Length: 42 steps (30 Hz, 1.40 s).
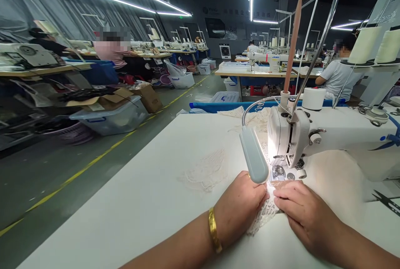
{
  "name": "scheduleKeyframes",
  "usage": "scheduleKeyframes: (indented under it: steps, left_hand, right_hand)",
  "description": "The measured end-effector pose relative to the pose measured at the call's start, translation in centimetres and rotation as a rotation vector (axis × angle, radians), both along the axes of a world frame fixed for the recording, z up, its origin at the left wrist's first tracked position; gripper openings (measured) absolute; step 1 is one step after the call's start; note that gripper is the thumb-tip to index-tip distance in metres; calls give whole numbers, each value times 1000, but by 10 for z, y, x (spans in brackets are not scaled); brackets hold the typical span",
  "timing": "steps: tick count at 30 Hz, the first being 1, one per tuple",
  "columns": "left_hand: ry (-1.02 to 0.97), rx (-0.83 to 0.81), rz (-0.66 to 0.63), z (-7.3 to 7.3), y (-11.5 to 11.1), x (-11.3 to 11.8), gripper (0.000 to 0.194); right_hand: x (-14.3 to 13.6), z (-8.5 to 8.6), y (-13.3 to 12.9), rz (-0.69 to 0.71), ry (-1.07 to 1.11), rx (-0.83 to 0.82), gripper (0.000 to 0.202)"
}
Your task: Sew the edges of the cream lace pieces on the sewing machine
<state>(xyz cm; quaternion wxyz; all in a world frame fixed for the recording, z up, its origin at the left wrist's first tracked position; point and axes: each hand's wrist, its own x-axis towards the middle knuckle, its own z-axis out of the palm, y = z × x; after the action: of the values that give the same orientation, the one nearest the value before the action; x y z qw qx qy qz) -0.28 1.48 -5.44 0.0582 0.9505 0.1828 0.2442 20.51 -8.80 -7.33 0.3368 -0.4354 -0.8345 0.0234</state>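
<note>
My left hand (242,200), with a gold bracelet on its wrist, is closed on white lace (265,214) just in front of the sewing machine (340,129). My right hand (304,210) lies across from it, fingers bent and pressed together on the edge of the lace near the presser foot (279,173). Its thumb is hidden. A lit lamp with a grey head (254,156) hangs over my left hand and shines on the needle area. More lace (262,119) lies behind the machine head. A sheer lace piece (206,171) rests flat on the white table (150,202).
Black thread snips (387,202) lie at the right edge. Thread cones (364,46) stand above the machine. On the left, a plastic bin (109,116) and cardboard boxes (146,96) stand beside a yellow floor line (103,156). Several people sit at other machines.
</note>
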Motion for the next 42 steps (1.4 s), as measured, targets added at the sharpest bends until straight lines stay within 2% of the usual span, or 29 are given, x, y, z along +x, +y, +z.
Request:
scheduleKeyframes:
  steps: [5, 14, 18, 37, 42]
  left_hand:
    - [1, 50, 14, 0, -1, 0, 29]
    - [56, 166, 52, 13, -6, 5, 25]
    - [24, 200, 52, 14, -5, 7, 26]
    - [108, 52, 33, 5, 2, 1, 19]
    - [113, 69, 29, -1, 12, 2, 28]
  right_hand:
    - [-1, 0, 0, -1, -5, 2, 57]
    - [-2, 1, 1, -2, -16, 30, 54]
    - [-2, 3, 2, -3, -8, 29, 52]
    - [-3, -1, 2, -18, -28, 74, 52]
    - [-4, 1, 0, -48, -16, 37, 50]
